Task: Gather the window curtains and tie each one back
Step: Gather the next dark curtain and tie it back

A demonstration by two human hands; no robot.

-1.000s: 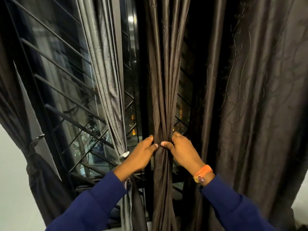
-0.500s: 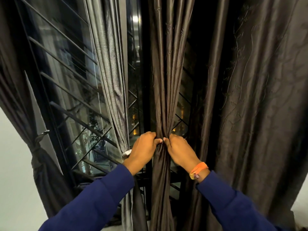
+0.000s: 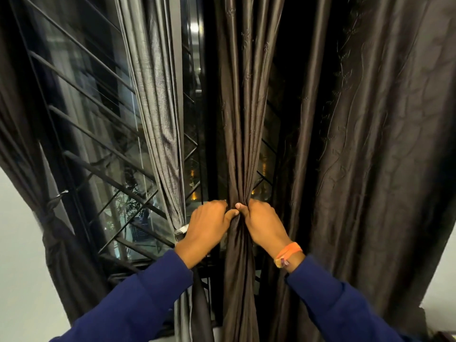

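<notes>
I see the brown curtain (image 3: 243,119) hanging down the middle of the frame, drawn into a narrow bundle of long glossy pleats with a faint embroidered pattern. It is pinched to its thinnest at mid-height, where my view shows both hands meeting, and it widens again below into a loose column that runs to the bottom edge.

The left hand (image 3: 207,229) grips the bundle from the left, fingers curled round the back and thumb pressed onto the front folds. The right hand (image 3: 261,224) clamps it from the right at the same height, thumb tip nearly touching the other thumb. An orange band (image 3: 288,251) sits on the right wrist, above a blue sleeve (image 3: 333,307).

Just left of the bundle hangs a grey curtain (image 3: 158,107), also gathered, with a coarser weave; its lower end passes behind the left hand. To the right, a wide dark curtain (image 3: 370,169) hangs ungathered and fills the right of the frame. At the far left, another curtain (image 3: 49,218) is knotted back against a pale wall (image 3: 19,267). Between them I see the window (image 3: 103,144) with its slanted black bars, small lights showing through the glass.
</notes>
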